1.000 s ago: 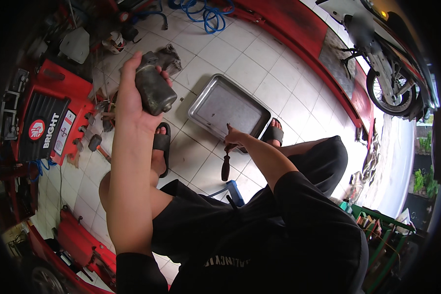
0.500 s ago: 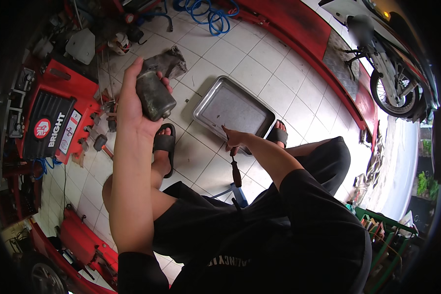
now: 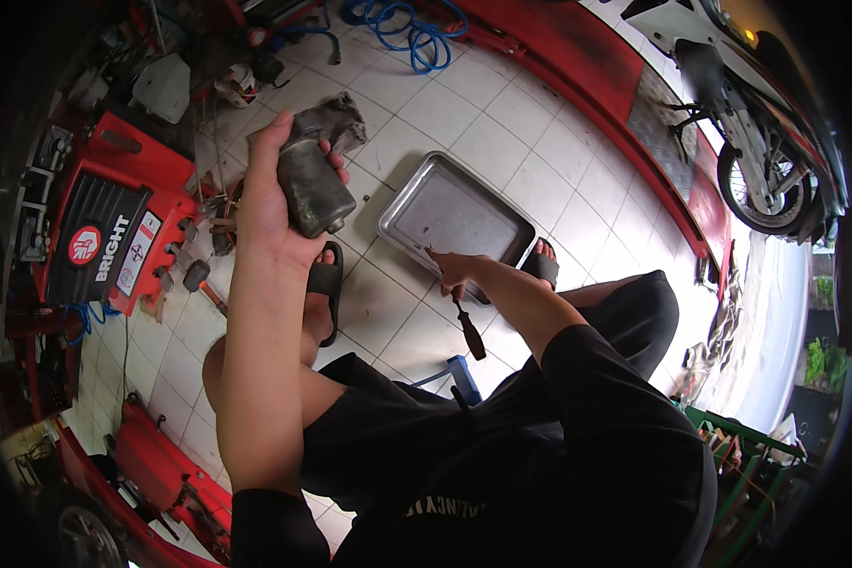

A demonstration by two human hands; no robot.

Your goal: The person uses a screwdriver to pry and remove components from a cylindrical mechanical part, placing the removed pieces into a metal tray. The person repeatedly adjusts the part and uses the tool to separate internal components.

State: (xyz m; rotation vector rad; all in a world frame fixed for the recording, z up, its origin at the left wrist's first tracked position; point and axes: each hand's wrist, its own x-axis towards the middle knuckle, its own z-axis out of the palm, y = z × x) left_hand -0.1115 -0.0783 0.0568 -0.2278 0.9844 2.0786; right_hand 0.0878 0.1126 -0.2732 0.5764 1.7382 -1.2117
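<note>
To my left, on the white tiled floor (image 3: pixel 502 123), stands a red tool case with a black ribbed front panel (image 3: pixel 104 241). The panel carries a round red-and-white emblem label (image 3: pixel 84 245), white block lettering running diagonally beside it, and a narrow white rectangular label with red marks (image 3: pixel 140 254) at its right edge.

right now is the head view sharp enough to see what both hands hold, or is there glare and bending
Head view: the left hand and its grimy dark part are sharp; the right hand holds a dark-handled tool, a bit dim. Daylight blows out the floor at right near the motorcycle. The metal tray and tile lines bow toward the black rim.
</note>
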